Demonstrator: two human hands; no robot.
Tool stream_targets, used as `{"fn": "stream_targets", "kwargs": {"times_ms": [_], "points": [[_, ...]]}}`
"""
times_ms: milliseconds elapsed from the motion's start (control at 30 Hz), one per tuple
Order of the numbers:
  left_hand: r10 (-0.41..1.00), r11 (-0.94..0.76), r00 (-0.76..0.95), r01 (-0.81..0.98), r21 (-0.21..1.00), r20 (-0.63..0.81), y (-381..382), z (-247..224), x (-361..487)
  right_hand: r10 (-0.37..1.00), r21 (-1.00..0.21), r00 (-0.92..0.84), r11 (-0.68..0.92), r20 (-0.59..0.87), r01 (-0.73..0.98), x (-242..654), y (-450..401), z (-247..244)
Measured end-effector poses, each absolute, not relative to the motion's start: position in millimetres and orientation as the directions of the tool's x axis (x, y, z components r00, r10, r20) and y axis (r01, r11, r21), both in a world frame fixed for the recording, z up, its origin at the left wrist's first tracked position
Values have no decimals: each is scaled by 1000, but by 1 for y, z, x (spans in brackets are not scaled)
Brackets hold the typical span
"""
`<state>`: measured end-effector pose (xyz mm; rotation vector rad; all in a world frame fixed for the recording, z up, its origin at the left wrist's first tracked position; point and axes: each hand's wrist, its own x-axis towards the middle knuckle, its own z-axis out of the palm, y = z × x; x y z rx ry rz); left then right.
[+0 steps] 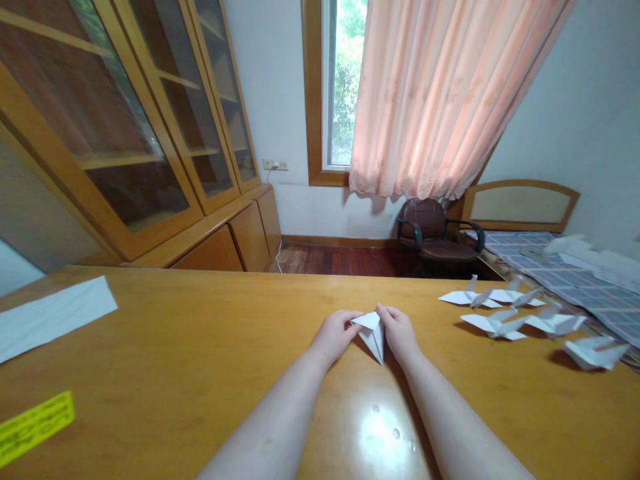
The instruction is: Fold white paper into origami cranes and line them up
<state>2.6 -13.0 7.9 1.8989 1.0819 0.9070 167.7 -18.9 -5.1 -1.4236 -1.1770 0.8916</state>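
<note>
A small folded white paper (371,335) lies between my hands on the wooden table, its long point toward me and a triangular flap folded at its far end. My left hand (338,335) pinches its left corner between thumb and fingers. Along the right edge, my right hand (399,330) grips the paper, with fingertips at the top right corner. To the right stand several folded paper birds (493,325), white with raised necks and wings.
White paper strips (55,317) lie at the table's left, with a yellow label (36,427) nearer me. Beyond the table (200,347) are a glass-fronted cabinet (175,113), a brown armchair (435,230) and a bed (575,260) at the right.
</note>
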Motion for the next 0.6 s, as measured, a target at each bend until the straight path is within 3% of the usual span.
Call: {"fn": "stream_targets", "kwargs": {"times_ms": [400, 600], "points": [[906, -351, 360, 349, 869, 222, -10, 4, 0, 978, -996, 207, 11, 28, 83, 164, -21, -1], [930, -315, 290, 318, 894, 225, -10, 3, 1, 995, -999, 92, 44, 45, 10, 163, -20, -8]]}}
